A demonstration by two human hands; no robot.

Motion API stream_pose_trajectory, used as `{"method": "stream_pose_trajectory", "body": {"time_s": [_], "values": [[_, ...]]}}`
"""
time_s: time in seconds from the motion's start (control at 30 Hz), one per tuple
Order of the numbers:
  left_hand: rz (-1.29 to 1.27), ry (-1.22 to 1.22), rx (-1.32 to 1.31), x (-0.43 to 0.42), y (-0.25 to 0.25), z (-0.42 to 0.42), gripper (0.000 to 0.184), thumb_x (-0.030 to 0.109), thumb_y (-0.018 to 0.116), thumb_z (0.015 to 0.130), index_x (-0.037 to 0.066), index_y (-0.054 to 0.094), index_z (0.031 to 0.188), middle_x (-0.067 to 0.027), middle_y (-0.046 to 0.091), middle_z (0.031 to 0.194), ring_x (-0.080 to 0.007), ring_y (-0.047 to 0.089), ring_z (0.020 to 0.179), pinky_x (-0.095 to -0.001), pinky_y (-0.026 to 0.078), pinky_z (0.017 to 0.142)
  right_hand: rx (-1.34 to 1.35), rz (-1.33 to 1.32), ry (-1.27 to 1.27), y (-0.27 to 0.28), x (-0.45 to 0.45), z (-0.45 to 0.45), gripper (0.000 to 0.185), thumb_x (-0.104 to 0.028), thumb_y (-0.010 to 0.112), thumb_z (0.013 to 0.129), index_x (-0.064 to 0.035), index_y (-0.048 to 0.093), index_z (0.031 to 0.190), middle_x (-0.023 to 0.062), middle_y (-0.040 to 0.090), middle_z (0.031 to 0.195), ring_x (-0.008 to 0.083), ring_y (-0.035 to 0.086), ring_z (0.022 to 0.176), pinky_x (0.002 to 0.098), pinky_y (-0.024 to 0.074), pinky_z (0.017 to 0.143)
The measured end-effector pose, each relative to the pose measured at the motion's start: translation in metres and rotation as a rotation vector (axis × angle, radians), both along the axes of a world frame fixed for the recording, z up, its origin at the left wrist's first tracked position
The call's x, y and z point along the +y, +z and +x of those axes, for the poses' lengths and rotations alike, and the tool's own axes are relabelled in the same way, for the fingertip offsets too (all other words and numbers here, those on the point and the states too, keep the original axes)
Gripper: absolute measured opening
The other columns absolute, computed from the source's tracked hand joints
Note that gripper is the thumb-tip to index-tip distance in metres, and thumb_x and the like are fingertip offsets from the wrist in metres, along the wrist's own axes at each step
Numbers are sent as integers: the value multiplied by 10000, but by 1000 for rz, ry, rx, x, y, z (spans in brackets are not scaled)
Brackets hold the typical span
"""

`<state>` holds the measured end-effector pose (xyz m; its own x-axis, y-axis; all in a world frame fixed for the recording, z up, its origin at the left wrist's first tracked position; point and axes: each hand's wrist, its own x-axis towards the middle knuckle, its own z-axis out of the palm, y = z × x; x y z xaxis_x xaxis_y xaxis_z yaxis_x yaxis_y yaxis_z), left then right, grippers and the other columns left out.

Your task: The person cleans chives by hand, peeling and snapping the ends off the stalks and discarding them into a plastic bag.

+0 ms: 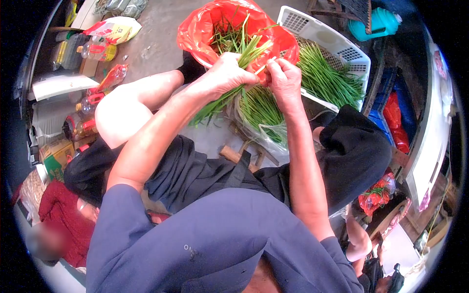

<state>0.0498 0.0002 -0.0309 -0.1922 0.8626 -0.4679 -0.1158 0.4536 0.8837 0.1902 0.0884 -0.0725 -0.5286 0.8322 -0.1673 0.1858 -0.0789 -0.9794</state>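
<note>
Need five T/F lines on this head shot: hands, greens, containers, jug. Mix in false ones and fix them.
1. The left hand grips a bunch of greens. True.
2. The right hand rests on a knee. False: it is raised near the left hand and seems to pinch a thin pale strand.
3. The red bag is open, with loose greens inside. True.
4. The white basket holds bottles. False: it holds long greens.
5. The turquoise jug is at the picture's upper right. True.
</note>
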Motion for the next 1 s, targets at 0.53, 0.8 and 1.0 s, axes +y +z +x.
{"method": "stream_pose_trajectory", "body": {"time_s": [0.53,0.8,1.0], "values": [[2,63,8,0,-15,-5,203,101,763,706,72,570,765,26,580,745,-80,522,697,-236,413,651,362,-429,-202,-6,9,0,148,-152,604,896,-11,607,852,39,615,695,88,562,528,220,488,510],[9,87,-9,0,-11,-4,228,123,777,702,82,561,763,39,567,747,-71,505,687,-231,400,636,418,-398,-300,-7,12,-2,177,-186,632,887,-10,630,905,26,625,737,73,540,537,210,470,519],[5,107,51,0,-6,0,250,129,781,698,95,536,738,51,537,730,-56,477,678,-213,385,610,143,-226,-72,-3,-6,-12,264,-267,639,883,-8,648,831,29,626,690,79,542,563,225,428,517]]}}
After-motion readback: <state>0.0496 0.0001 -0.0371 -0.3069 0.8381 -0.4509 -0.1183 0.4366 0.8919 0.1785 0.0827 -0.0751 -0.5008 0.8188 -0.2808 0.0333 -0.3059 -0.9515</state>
